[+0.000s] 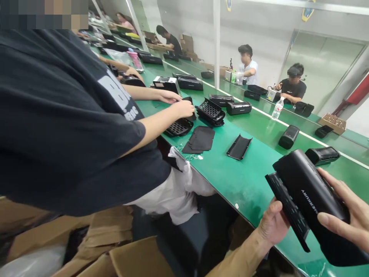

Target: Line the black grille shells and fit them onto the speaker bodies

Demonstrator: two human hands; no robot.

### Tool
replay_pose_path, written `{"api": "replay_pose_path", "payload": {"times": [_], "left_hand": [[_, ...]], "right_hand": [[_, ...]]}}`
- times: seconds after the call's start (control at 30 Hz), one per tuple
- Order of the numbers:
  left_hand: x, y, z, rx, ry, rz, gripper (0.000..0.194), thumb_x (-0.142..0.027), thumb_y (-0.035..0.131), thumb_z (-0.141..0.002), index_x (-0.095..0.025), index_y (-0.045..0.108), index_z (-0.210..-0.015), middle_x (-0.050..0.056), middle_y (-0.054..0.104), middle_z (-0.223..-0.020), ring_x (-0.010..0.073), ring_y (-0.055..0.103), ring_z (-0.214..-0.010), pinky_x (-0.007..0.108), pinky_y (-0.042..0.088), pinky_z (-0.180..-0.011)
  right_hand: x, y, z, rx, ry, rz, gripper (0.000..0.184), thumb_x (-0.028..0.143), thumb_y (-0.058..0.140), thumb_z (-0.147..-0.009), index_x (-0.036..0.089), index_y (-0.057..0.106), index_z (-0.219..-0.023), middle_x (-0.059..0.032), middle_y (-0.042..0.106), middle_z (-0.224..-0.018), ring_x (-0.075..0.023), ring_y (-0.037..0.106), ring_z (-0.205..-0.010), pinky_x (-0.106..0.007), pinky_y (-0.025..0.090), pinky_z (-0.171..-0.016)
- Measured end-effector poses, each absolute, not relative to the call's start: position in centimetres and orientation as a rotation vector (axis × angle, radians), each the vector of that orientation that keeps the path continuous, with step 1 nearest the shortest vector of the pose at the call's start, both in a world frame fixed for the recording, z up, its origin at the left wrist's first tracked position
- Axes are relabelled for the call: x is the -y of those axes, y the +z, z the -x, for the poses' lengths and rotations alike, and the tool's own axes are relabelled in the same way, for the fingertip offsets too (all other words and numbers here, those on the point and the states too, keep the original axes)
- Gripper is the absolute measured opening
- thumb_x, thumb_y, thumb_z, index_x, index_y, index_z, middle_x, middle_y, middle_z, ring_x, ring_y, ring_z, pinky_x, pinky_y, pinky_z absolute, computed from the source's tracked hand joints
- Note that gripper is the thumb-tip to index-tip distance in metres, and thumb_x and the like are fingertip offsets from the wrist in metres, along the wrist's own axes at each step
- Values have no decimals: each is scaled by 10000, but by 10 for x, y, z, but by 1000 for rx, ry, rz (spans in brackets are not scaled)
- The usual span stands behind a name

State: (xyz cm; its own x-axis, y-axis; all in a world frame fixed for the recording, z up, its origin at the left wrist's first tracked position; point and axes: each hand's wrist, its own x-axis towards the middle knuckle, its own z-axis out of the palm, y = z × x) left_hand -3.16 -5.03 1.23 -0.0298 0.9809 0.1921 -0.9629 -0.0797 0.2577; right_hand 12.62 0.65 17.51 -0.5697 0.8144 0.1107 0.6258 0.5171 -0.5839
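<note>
Held housing (307,182): 1 | held panel (291,209): 1 | wearer's hands (273,227) (353,206): 2

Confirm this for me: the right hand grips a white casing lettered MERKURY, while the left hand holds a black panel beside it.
Not quite: the casing is black, as the head view shows. The right hand does grip it, and the left hand holds the black panel beside it.

Thumb (276,207) uppermost, my left hand (273,223) grips at the end of a slanting forearm (240,254); opposite, my right hand (346,207) clasps with thumb and fingers (336,184) spread.
</note>
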Motion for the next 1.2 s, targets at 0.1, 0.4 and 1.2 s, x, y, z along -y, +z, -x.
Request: {"api": "replay_pose_path", "payload": {"times": [0.1,0.4,1.2], "left_hand": [[51,20,31,-25,1637,-421,727,-547,866,-755,-170,711,-1357,162,755,-1320,422,641,-1320,519,469,-1105],[49,25,33,10,1650,-471,750,-522,890,-749,-200,681,-1394,151,760,-1296,409,638,-1331,499,469,-1107],[34,28,47,-52,1631,-446,843,-458,948,-680,-221,650,-1433,139,758,-1322,429,656,-1313,567,476,-1128]], "right_hand": [[-4,173,-120,2460,640,1136,860,664,728,-853,393,485,-1632,-106,618,-1532,-412,690,-1284,-480,660,-950],[2,164,-118,2570,502,1097,822,652,660,-915,410,412,-1660,-99,595,-1530,-385,692,-1268,-438,672,-881],[-5,166,-128,2612,588,1117,949,683,682,-915,361,280,-1711,-125,476,-1660,-406,594,-1400,-517,565,-1082]]}}
